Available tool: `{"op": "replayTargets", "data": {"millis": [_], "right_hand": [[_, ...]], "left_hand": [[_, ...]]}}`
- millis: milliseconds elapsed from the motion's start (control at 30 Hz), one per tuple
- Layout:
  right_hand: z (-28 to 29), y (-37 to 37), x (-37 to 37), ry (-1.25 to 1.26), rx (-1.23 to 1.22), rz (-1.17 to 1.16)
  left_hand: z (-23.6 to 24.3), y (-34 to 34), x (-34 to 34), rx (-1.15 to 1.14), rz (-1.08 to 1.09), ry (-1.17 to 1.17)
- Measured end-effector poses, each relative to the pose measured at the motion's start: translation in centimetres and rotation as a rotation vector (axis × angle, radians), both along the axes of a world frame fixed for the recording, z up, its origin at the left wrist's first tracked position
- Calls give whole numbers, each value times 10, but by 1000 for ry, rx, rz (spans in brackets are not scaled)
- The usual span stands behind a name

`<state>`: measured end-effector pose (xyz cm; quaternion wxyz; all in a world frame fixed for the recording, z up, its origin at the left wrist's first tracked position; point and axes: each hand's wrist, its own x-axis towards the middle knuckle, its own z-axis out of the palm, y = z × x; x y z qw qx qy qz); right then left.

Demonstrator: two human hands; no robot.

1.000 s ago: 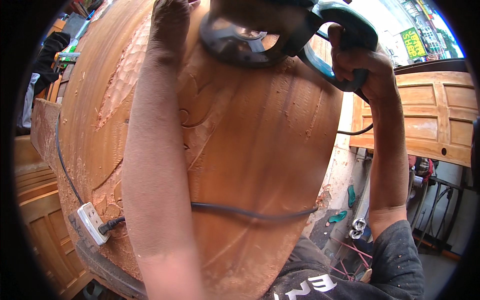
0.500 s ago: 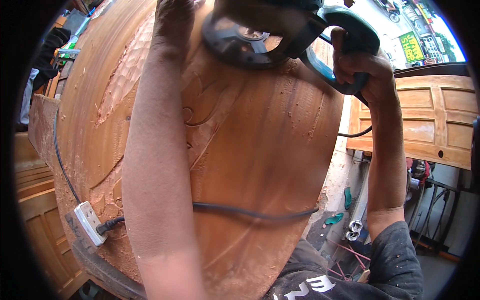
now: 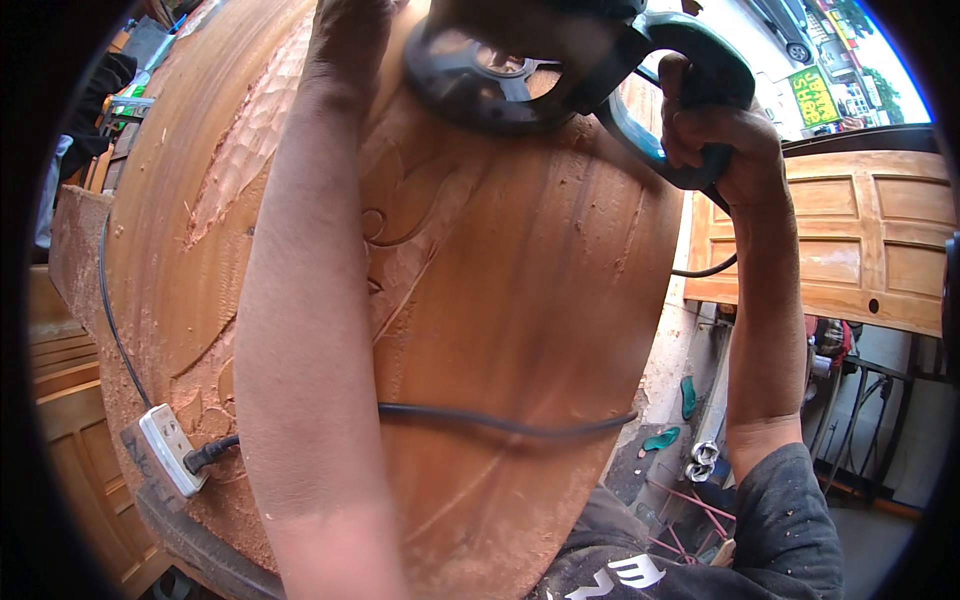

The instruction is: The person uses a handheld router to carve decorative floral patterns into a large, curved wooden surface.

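Note:
A dark power router (image 3: 590, 75) with a round base stands on a large carved wooden panel (image 3: 520, 330). My right hand (image 3: 725, 140) is wrapped round its blue-green looped handle, at the panel's right side. My left hand (image 3: 352, 25) reaches the top edge of the picture, left of the router; its fingers are mostly out of view, so what it holds does not show. Carved scrolls and a rough, gouged band mark the panel beneath and beside my left forearm. Wood dust and chips lie over the surface.
A white socket strip (image 3: 172, 450) with a black plug lies on the panel's left edge. A black cable (image 3: 510, 423) crosses the panel. Panelled doors (image 3: 820, 235) stand at right, and another (image 3: 85, 440) at left. Green slippers (image 3: 660, 440) and metal tubes lie on the floor at right.
The whole view has shifted slightly. The router and both hands keep nearly the same place on the panel, with my right hand still round the handle.

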<state>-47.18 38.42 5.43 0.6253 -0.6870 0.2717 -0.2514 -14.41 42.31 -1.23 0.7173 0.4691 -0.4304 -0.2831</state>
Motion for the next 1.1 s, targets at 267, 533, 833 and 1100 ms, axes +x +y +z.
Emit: {"op": "replayTargets", "data": {"millis": [267,533,833,1100], "right_hand": [[0,4,1,34,-3,-42],[0,10,7,3,18,-61],[-1,11,9,-20,24,-79],[-1,9,9,-46,64,-63]], "left_hand": [[7,0,-2,20,-30,32],[7,0,-3,-14,-50,16],[7,-2,-1,-37,-69,7],[7,-6,-2,-48,-80,15]]}}
